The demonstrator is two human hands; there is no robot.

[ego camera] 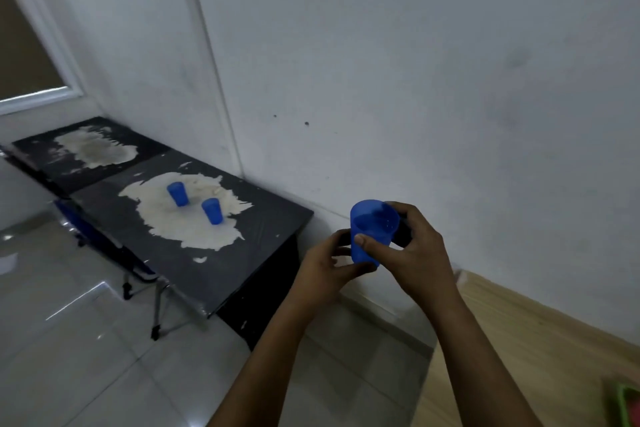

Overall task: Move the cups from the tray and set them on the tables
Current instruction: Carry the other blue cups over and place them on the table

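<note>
So the blue plastic cup (372, 232) is up in the air, over the floor in the gap between two benches, held by both hands: right hand (414, 250) wrapped round its far side with the thumb across the front, left hand (327, 269) cupping the base. Both are closed on it. It's tilted a bit, so if there's anything inside (can't tell) it could slosh out, and a loose hold drops it on the tiles (86, 340). The near black bench (242, 253) already has two blue cups (178, 193) standing upright on its worn pale patch; setting this one down carelessly could knock them. The far black bench (45, 149) has free room. Wooden bench (519, 340) on the right.
</note>
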